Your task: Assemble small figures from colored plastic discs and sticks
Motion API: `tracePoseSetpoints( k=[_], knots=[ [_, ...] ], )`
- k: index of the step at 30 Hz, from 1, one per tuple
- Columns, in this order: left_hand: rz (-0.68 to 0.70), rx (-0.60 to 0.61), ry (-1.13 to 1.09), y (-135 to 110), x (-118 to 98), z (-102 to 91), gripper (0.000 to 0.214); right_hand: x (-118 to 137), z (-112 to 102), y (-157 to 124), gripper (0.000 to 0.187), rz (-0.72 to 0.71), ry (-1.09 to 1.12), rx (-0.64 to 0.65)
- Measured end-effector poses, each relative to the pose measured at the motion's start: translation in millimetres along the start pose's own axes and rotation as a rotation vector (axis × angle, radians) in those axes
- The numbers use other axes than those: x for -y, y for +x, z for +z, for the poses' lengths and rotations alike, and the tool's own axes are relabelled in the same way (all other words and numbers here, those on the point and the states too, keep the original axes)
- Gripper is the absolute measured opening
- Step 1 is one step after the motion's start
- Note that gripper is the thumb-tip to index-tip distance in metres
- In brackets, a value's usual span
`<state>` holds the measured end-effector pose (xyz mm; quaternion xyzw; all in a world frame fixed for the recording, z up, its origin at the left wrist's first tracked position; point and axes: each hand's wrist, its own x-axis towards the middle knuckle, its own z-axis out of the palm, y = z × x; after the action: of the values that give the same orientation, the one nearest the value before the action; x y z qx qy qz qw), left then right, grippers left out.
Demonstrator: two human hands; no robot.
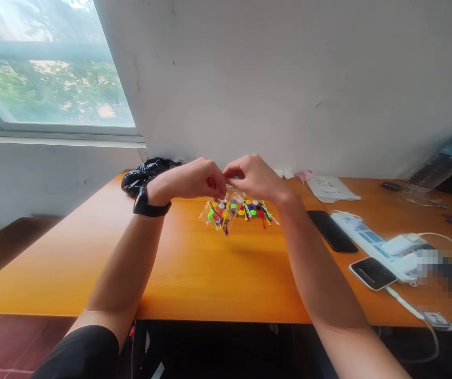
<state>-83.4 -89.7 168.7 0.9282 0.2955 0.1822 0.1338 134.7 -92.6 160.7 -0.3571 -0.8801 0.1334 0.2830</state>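
A clear plastic bag (226, 213) of small colourful plastic pieces hangs from my two hands, above the table. My left hand (206, 179), with a black watch (150, 204) on its wrist, has its fingers closed on the bag's top edge. Thumb and forefinger of my right hand (253, 176) pinch the same edge from the other side. Behind the bag lie more colourful plastic pieces (255, 208), round discs and thin sticks, partly hidden by it.
On the wooden table (210, 279), a crumpled black plastic bag (142, 176) lies at the back left. To the right are a black phone (332, 230), a white power strip (371, 239), a small white-edged device (372, 273) with a cable, and white paper (328, 188). A wall stands behind.
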Motion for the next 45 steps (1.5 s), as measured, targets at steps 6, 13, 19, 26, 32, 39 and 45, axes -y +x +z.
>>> tracePoseSetpoints(
  k=[6,13,19,26,32,39,45],
  knots=[
    [0.024,-0.008,0.007,-2,-3,-2.7,0.015,-1,0,-1,0.017,-0.033,-0.06,0.014],
    [0.015,-0.026,0.012,-2,-6,-3.0,0.014,0,2,-1,0.013,-0.028,-0.055,0.05],
    [0.004,-0.085,0.037,-6,-4,-6.3,0.016,-5,-5,-3,0.023,-0.013,-0.052,-0.035],
    [0.019,-0.132,0.07,-8,6,-10.6,0.018,-26,-15,-8,0.03,-0.018,0.024,0.01],
    [0.003,-0.127,0.076,-4,22,-6.6,0.014,-36,-9,-5,0.014,0.017,0.041,0.261],
    [-0.035,-0.171,0.074,-4,26,-7.8,0.014,-26,-1,1,0.016,-0.007,0.074,0.09],
    [-0.046,-0.621,0.076,-5,22,-8.9,0.042,-12,-13,-3,0.018,-0.062,0.18,-0.176]
  ],
)
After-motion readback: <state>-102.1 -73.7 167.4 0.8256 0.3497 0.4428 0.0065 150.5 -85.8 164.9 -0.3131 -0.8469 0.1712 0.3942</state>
